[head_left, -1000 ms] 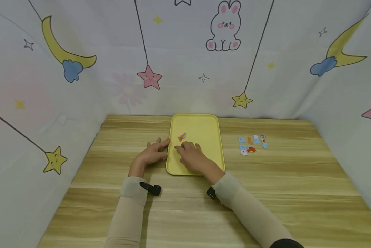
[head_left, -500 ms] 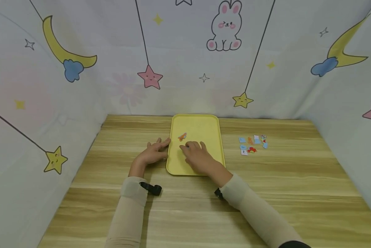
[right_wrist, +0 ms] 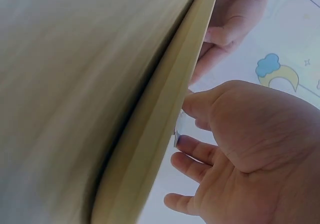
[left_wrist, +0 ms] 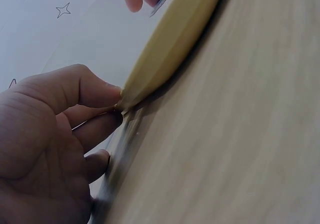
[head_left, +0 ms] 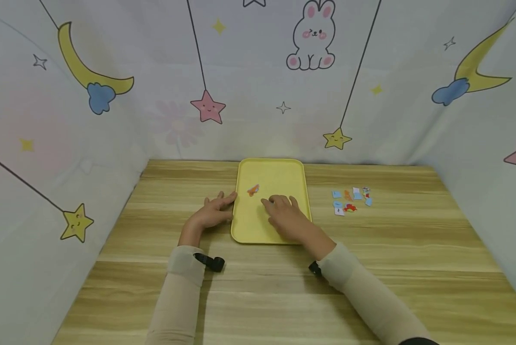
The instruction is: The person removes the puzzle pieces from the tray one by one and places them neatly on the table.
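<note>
My right hand (head_left: 288,218) is over the yellow tray (head_left: 266,172), fingers curled downward. Its fingertips hold a small thin piece (right_wrist: 176,136), tilted in the right wrist view; a bit of blue shows at them in the head view. Most of the piece is hidden, so its kind is unclear. At the tray's left side, my left hand (head_left: 212,213) touches the rim with thumb and fingertips spread along it. An orange cut-out piece (head_left: 253,190) lies flat on the tray, left of my right fingertips.
Several small flat pieces lie on the wooden table (head_left: 413,239) right of the tray, among them a red cut-out (head_left: 350,208) and a light blue square (head_left: 336,194). A printed white cloth (head_left: 258,124) stands around the table's back and sides.
My right hand has slid a short way to the right over the tray, its fingertips moving away from the orange piece. My left hand, the tray and the loose pieces have stayed put.
</note>
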Available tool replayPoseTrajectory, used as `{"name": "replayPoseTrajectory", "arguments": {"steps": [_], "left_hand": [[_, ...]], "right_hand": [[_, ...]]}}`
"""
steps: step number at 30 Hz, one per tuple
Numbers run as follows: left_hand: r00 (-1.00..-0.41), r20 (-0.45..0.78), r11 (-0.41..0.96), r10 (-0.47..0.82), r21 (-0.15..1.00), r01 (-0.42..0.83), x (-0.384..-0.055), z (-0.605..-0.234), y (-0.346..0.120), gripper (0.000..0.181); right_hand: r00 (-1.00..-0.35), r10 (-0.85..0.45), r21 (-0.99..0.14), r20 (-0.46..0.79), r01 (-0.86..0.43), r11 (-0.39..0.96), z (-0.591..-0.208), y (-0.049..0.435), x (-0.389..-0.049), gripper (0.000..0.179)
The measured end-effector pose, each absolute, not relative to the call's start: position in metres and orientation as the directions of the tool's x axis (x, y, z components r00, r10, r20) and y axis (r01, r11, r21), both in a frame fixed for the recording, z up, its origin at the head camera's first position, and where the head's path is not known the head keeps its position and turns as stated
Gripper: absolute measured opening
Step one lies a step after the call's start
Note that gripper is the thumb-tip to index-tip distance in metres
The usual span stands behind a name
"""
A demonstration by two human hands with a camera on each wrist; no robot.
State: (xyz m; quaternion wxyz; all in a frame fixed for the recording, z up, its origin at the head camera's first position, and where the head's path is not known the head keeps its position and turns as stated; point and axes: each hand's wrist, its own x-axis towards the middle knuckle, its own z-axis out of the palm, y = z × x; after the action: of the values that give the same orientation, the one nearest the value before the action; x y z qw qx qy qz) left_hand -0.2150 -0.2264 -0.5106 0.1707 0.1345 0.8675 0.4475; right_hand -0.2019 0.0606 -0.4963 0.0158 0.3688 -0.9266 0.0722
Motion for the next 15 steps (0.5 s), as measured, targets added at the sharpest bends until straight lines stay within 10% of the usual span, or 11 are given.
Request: {"name": "replayPoseTrajectory", "arguments": {"steps": [15], "left_hand": [[-0.907, -0.174, 0.564, 0.382, 0.822, 0.08, -0.214, -0.512, -0.227, 0.079]], "right_hand": [[-0.727, -0.674, -0.189, 0.132, -0.686, 0.703, -0.493, 0.085, -0.2, 0.056]]}}
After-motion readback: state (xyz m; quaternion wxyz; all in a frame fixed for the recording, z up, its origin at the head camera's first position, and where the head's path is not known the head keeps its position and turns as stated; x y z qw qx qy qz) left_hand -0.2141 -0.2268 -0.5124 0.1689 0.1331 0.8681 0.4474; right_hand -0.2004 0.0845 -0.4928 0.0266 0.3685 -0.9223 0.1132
